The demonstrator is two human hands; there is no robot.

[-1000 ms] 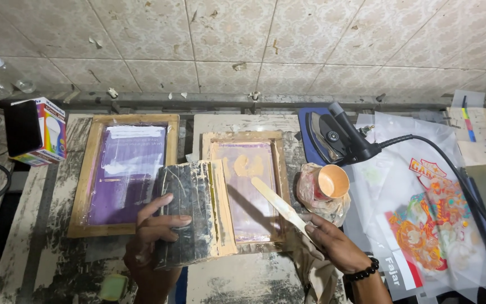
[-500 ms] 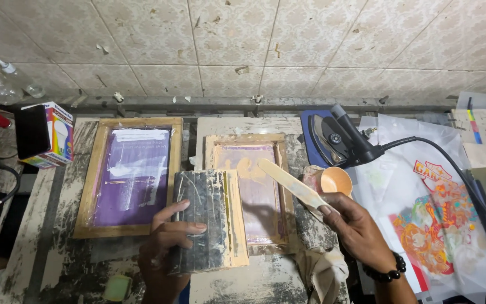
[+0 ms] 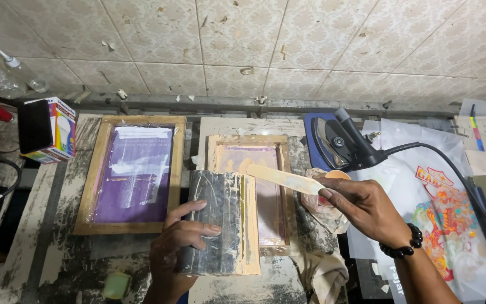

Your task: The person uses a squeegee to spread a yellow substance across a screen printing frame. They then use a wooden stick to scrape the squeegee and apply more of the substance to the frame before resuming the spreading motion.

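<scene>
My left hand (image 3: 178, 239) grips a paint-stained squeegee block (image 3: 220, 222) with a wooden edge, held flat over the lower left corner of the small wooden screen frame (image 3: 248, 141). My right hand (image 3: 367, 208) holds a flat wooden stick (image 3: 279, 176) by one end. The stick's smeared tip points left over the small frame's purple mesh (image 3: 265, 197). A small orange cup (image 3: 337, 175) sits just behind my right hand, mostly hidden by it.
A larger wooden screen frame (image 3: 133, 169) with purple mesh lies to the left. A black iron (image 3: 338, 141) with its cable rests on a blue pad. A printed transparent sheet (image 3: 445, 219) lies at right, a colourful box (image 3: 49, 129) at left, rags (image 3: 322, 270) near the front.
My right hand has lifted the stick and swung it left over the small frame. My left hand and the squeegee block stay in the same place. The camera view has shifted slightly.
</scene>
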